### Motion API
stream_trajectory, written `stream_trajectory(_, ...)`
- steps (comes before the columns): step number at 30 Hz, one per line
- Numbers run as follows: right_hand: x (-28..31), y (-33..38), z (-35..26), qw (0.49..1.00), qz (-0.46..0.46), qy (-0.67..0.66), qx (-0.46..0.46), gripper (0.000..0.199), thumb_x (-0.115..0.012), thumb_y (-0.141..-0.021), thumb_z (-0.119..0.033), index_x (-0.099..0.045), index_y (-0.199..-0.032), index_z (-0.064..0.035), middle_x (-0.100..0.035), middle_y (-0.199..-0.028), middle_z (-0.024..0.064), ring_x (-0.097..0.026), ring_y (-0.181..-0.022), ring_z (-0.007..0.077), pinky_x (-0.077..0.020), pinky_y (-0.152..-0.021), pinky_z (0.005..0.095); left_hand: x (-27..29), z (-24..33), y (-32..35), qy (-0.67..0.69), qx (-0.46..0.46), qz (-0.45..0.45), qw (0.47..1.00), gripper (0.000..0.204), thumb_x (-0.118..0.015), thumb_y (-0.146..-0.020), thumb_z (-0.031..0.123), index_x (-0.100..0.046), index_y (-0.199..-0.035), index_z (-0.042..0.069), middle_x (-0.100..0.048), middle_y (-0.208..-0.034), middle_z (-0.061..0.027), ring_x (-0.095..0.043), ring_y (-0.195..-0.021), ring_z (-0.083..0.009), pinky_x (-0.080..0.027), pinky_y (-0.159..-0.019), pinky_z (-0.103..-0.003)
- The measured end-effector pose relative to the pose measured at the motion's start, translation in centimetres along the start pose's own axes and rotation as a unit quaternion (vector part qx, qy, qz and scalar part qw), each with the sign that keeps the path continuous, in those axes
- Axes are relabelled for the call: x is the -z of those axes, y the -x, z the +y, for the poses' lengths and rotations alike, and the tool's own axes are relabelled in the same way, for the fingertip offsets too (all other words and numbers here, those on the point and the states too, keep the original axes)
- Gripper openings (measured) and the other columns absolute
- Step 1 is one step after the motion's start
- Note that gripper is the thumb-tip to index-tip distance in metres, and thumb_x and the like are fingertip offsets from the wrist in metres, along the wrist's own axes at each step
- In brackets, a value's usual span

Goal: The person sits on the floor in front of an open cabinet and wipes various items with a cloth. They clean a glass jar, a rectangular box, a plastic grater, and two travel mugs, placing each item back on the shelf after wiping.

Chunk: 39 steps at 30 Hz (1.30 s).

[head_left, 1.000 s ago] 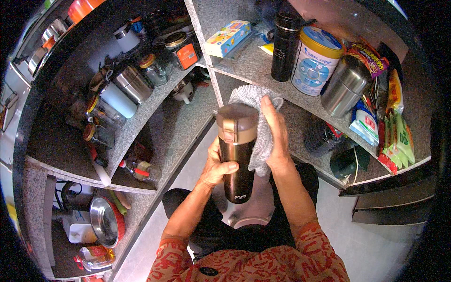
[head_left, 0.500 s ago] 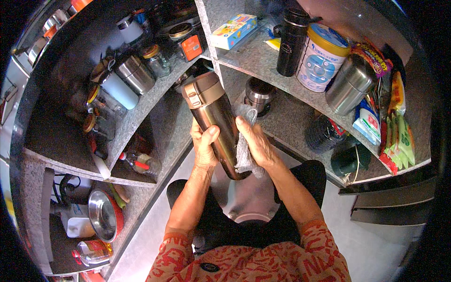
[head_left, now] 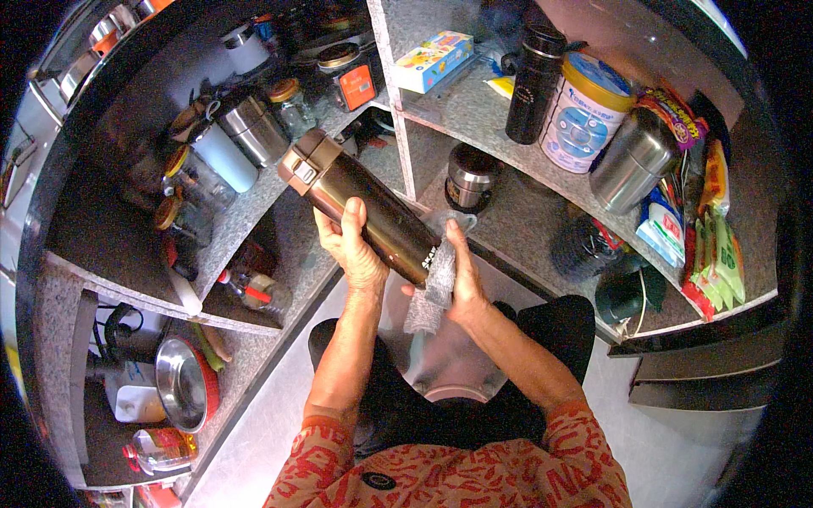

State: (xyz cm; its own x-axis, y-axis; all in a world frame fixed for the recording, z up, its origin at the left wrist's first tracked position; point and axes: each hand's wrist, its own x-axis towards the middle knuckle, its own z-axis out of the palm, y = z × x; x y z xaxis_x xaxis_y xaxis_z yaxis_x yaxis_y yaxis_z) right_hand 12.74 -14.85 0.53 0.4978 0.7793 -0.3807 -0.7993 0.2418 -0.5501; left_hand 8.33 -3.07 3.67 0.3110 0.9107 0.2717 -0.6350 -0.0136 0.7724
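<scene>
A dark brown thermos flask (head_left: 373,207) with a bronze flip lid is tilted in front of me, its lid toward the upper left. My left hand (head_left: 356,250) is wrapped round its middle, the thumb lying along the body. At the flask's lower end, my right hand (head_left: 463,279) grips a grey cloth (head_left: 434,296) and presses it against the flask near the base. The cloth hangs down past the base, and the right fingers are partly hidden behind it.
The left shelf bears a light blue bottle (head_left: 227,159), a steel canister (head_left: 254,131) and glass jars. To the right stand a black tumbler (head_left: 535,89), a milk powder tin (head_left: 584,114) and a steel flask (head_left: 635,169). A small steel-topped jar (head_left: 471,176) sits on the lower shelf.
The flask has tipped further, its lid swinging left and its base staying near my right hand. The cloth has slid from the flask's side down to its base.
</scene>
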Motion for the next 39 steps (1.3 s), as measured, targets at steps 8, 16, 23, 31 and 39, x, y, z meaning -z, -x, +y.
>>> stream_trajectory(8, 0.0, 0.5, 0.0, 0.996, 0.015, 0.070, -0.051, 0.061, -0.048, -0.079, -0.063, -0.050, -0.112, -0.0122, -0.058, -0.090, 0.0086, -0.060, -0.070, 0.0218, -0.0532, -0.051, 0.0443, 0.4, 0.1, -0.4, -0.005, -0.054, 0.027, 0.998, 0.044, -0.068, -0.077, 0.011, -0.046, -0.114, 0.005, -0.054, -0.096, -0.0041, -0.055, -0.085, -0.0133, -0.048, -0.072, -0.026)
stream_trajectory(16, -1.6, 5.7, -5.4, 0.829, -0.234, 0.499, 0.099, 0.033, -0.055, -0.088, -0.032, -0.061, -0.100, -0.0017, -0.063, -0.086, 0.0044, -0.055, -0.078, 0.0112, -0.0453, -0.071, 0.0304, 0.6, 0.5, -1.2, -0.013, -0.043, 0.034, 0.998, 0.040, -0.067, -0.077, 0.007, -0.047, -0.111, 0.004, -0.055, -0.093, -0.0029, -0.055, -0.081, -0.0118, -0.048, -0.070, -0.023)
stream_trajectory(23, -2.7, 3.5, -2.8, 0.471, -0.002, 0.711, 0.523, 0.065, -0.059, -0.078, -0.038, -0.036, -0.131, -0.0077, -0.038, -0.124, 0.0197, -0.040, -0.108, 0.0374, -0.0324, -0.092, 0.0481, -0.3, -0.6, 1.3, -0.008, 0.063, -0.012, 0.998, 0.035, -0.060, -0.082, 0.026, -0.051, -0.108, 0.007, -0.057, -0.089, -0.0022, -0.055, -0.077, -0.0136, -0.047, -0.069, -0.028)
stream_trajectory(31, -1.1, 1.3, -2.9, 0.731, 0.001, 0.512, 0.451, 0.054, -0.054, -0.086, -0.033, -0.038, -0.128, -0.0036, -0.043, -0.118, 0.0199, -0.043, -0.108, 0.0355, -0.0331, -0.095, 0.0430, -0.2, 0.0, 2.6, -0.029, 0.070, -0.121, 0.990, 0.054, -0.067, -0.072, 0.027, -0.046, -0.117, 0.005, -0.057, -0.103, -0.0065, -0.056, -0.091, -0.0187, -0.045, -0.082, -0.033)
stream_trajectory(39, -1.5, 1.7, -6.5, 0.862, -0.048, 0.394, 0.317, 0.053, -0.045, -0.091, -0.043, -0.045, -0.120, 0.0011, -0.049, -0.117, 0.0118, -0.047, -0.105, 0.0199, -0.0367, -0.092, 0.0331, 0.2, -0.9, 5.1, 0.017, 0.202, -0.251, 0.947, 0.057, -0.072, -0.068, 0.022, -0.050, -0.116, 0.001, -0.059, -0.103, -0.0034, -0.056, -0.090, -0.0116, -0.045, -0.081, -0.026)
